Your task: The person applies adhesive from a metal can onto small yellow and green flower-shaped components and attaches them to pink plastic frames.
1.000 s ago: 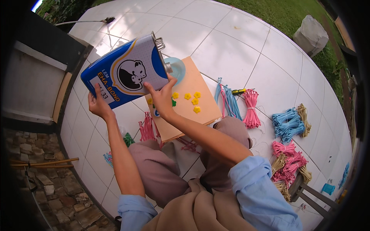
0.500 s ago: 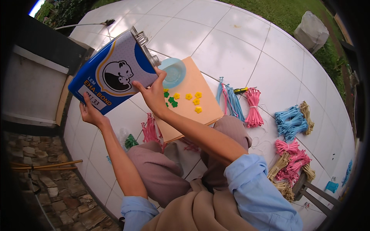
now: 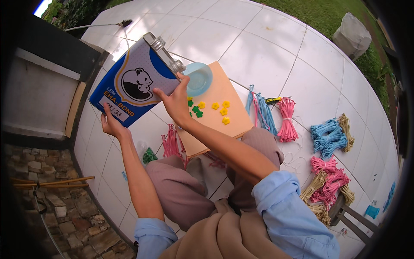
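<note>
Can (image 3: 134,82), blue and white with a metal top, hangs tilted in the air at ten o'clock from the middle of the view, its screw cap (image 3: 177,66) end pointing between one and two o'clock. The left hand (image 3: 113,121), at nine o'clock, is partly spread around the bottom corner, thumb on the front; its other fingers are mostly hidden. The right hand (image 3: 176,101), between ten and eleven, is half curled around the cap end, thumb on the front face, a finger up beside the cap; how firmly either presses I cannot tell.

The weak point, I'd judge, is the lower support: if the can is heavy (its fill cannot be seen) and the left fingers slip, the bottom could swing toward six o'clock and twist out of the right grip. The cap looks seated, but its tightness doesn't show; a loose one might dribble under a steeper tilt. At twelve o'clock a pale blue bowl (image 3: 199,78) overlaps the far end of the peach board (image 3: 239,118), and yellow flowers (image 3: 226,121) and green flowers (image 3: 199,114) lie on that board near the centre; a dropped can or a low-swinging right forearm could scatter them.
</note>
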A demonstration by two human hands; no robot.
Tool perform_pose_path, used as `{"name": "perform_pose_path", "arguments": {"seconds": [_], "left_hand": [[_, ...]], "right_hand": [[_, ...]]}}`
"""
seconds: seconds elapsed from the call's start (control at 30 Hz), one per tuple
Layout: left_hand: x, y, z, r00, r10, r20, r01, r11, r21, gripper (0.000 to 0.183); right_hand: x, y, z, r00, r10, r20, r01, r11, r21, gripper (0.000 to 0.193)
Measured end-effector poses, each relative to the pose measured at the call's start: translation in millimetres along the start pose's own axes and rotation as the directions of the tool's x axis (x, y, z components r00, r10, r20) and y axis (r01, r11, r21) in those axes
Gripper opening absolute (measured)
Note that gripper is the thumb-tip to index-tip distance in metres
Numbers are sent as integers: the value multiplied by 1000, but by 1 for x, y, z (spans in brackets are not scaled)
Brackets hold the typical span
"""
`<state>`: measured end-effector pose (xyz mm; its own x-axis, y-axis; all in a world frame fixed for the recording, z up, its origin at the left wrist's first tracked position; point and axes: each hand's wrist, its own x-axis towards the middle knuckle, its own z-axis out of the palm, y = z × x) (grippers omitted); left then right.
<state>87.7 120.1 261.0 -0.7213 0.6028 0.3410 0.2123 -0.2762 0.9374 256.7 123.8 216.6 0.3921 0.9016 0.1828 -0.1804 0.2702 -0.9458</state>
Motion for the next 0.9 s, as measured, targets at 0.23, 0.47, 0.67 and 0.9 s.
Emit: {"name": "perform_pose_path", "arguments": {"seconds": [0.23, 0.47, 0.67, 0.9], "left_hand": [[-4, -15, -7, 985, -172, -11, 170, 978, -117, 43], [-15, -25, -2, 933, -357, -48, 342, 920, -193, 64], [-26, -43, 8, 868, -476, 142, 485, 752, -447, 63], [-20, -75, 17, 786, -378, 489, 578, 169, -798, 55]], "right_hand": [[-5, -12, 2, 993, -119, -14, 116, 982, -149, 74], [-1, -28, 4, 980, -186, 67, 195, 966, -168, 73], [3, -50, 11, 923, -365, 122, 383, 903, -197, 70], [2, -82, 28, 713, -660, 236, 697, 702, -145, 72]]}}
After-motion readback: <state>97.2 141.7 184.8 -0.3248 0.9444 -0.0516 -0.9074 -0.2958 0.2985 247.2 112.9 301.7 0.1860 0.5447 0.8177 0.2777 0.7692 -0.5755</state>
